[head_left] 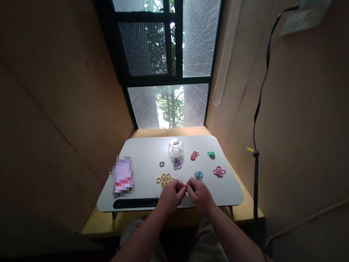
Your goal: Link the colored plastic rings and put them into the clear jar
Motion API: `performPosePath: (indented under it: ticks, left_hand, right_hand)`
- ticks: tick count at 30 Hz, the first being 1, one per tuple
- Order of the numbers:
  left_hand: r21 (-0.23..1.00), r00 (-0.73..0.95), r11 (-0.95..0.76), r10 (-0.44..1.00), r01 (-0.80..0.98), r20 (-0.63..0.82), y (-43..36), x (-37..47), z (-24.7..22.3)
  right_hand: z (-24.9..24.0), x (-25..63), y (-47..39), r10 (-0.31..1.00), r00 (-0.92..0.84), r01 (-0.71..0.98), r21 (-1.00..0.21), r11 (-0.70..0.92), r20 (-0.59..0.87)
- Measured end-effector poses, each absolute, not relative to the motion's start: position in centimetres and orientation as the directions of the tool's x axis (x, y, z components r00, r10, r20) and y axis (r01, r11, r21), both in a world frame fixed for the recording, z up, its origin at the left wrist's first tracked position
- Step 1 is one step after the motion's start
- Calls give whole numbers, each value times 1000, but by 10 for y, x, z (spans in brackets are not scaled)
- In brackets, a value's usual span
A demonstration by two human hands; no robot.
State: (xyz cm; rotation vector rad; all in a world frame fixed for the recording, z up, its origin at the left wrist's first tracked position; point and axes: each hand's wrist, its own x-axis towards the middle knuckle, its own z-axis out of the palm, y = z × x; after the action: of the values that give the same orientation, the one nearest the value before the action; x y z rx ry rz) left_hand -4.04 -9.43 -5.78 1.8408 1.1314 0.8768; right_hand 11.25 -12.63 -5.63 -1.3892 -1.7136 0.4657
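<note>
So the small round yellow rings [164,180] are lying just beyond my left hand [172,194], my right hand [199,194] is sitting farther; can't tell if either's gripping.

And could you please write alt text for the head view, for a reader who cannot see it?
A person's left hand and right hand are close together over a white table, near small yellow rings; whether they hold anything is unclear. Blue rings and pink rings lie farther right; a clear jar and window are beyond.
</note>
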Motion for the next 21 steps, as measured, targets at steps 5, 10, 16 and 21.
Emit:
performPosePath:
  ticks: [5, 10, 16, 21]
  left_hand:
    - [858, 366, -336, 911, 387, 192, -95, -41, -57]
    - [864, 373, -326, 910, 384, 178, -95, -41, -57]
    - [882, 364, -298, 918, 365, 159, -96, -43, -58]
    - [907, 350, -262, 926, 329, 141, -97, -43, -58]
  right_hand:
    - [-59, 113, -124, 923, -13, 600, -736, 315, 385]
    - [-62, 114, -123, 922, -4, 588, -745, 315, 387]
    - [-63, 114, -122, 921, -3, 574, -754, 320, 389]
    - [-65, 115, -121, 910, -10, 563, -750, 347, 414]
